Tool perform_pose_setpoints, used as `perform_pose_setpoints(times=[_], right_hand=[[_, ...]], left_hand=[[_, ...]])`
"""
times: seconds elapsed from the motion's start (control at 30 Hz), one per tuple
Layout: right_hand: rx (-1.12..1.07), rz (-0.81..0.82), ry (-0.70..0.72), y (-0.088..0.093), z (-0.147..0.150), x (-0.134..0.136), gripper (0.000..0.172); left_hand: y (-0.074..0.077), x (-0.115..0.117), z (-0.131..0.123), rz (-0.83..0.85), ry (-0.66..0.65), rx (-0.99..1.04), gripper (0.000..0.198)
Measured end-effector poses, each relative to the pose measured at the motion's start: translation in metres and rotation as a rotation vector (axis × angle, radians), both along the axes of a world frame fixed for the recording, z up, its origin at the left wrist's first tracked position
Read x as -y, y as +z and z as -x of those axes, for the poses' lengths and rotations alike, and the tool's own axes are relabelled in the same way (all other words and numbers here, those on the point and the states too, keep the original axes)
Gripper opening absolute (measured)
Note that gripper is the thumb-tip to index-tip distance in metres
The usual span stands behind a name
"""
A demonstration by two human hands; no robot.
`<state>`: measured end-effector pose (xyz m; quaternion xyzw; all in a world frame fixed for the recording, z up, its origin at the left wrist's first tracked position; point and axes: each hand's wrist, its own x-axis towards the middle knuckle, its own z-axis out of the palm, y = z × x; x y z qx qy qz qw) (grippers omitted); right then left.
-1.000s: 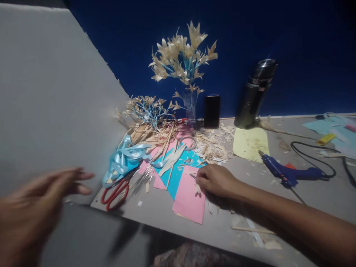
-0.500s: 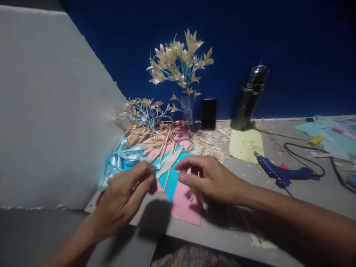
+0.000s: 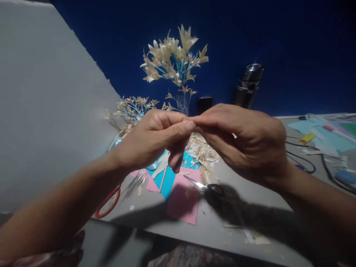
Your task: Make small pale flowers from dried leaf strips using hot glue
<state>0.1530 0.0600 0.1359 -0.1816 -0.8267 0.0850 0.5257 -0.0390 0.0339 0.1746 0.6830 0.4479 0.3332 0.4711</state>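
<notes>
Straw trimmings (image 3: 204, 148) lie heaped on the surface (image 3: 250, 215) just under my raised hands, the nearest things to them. My left hand (image 3: 155, 137) and my right hand (image 3: 247, 141) meet fingertip to fingertip in the air above that heap. Each is pinched tight, thumb against forefinger, with the other fingers curled in. I cannot tell whether anything sits in the pinch, since it is hidden between the tips.

Below my right hand, small black-handled scissors (image 3: 207, 185) rest with their blades on a pink paper (image 3: 183, 202), which overlaps a blue paper (image 3: 168, 181). Red-handled scissors (image 3: 107, 204) lie farther left, near the surface's edge, beside a grey board (image 3: 50, 111) that stands along the left side.

Behind my hands a tall spray of straw flowers (image 3: 174, 59) rises on blue stems, with a lower spray (image 3: 133, 107) to its left. A metal flask (image 3: 247, 85) stands to the right against the dark blue wall, and a black cable (image 3: 303, 159) curls on the surface beyond my right wrist.
</notes>
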Motion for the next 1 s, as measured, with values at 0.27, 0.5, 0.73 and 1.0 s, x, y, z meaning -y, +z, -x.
perform_pose_setpoints(times=[0.27, 0.5, 0.73, 1.0], right_hand=[[0.198, -0.115, -0.256, 0.011, -0.023, 0.0, 0.021], [0.044, 0.01, -0.331, 0.013, -0.028, 0.006, 0.022], [0.084, -0.001, -0.33, 0.013, -0.04, 0.008, 0.019], [-0.107, 0.369, -0.254, -0.003, -0.071, -0.014, 0.022]], left_hand=[[0.01, -0.016, -0.02, 0.145, -0.034, -0.028, 0.037], [0.012, -0.022, -0.042, 0.221, -0.077, 0.051, 0.037], [0.011, -0.034, -0.047, 0.32, -0.194, -0.003, 0.034], [0.034, -0.021, -0.031, 0.097, -0.092, -0.193, 0.019]])
